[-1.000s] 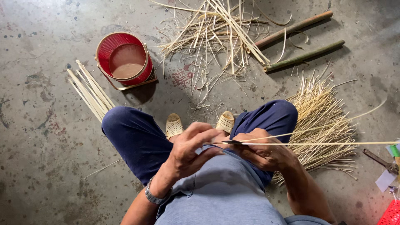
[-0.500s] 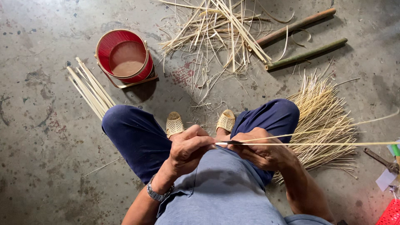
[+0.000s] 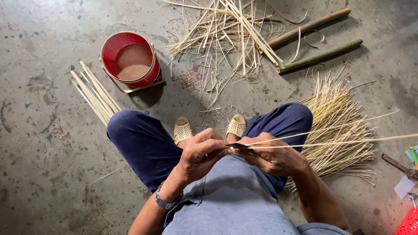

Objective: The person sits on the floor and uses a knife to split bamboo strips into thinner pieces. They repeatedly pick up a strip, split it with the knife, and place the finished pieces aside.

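Observation:
I sit on the floor with both hands together over my lap. My left hand point(image 3: 202, 152) pinches the near end of a thin bamboo strip point(image 3: 348, 140), which runs far out to the right. A second thin strand point(image 3: 331, 127) forks upward from it. My right hand point(image 3: 274, 157) is closed beside the left, fingers around a small dark knife blade point(image 3: 237, 146) set against the strip's end. The knife's handle is hidden in the hand.
A red bucket point(image 3: 130, 58) stands at upper left, with a bundle of pale flat slats point(image 3: 93, 93) beside it. Loose bamboo shavings point(image 3: 226, 30) lie ahead, next to two bamboo poles point(image 3: 320, 55). A fan of fine strips point(image 3: 337, 126) lies under my right knee. A tool point(image 3: 398, 165) lies far right.
Both hands stay at my lap. My left fingers have closed in slightly toward the blade. The upper strand has swung a little.

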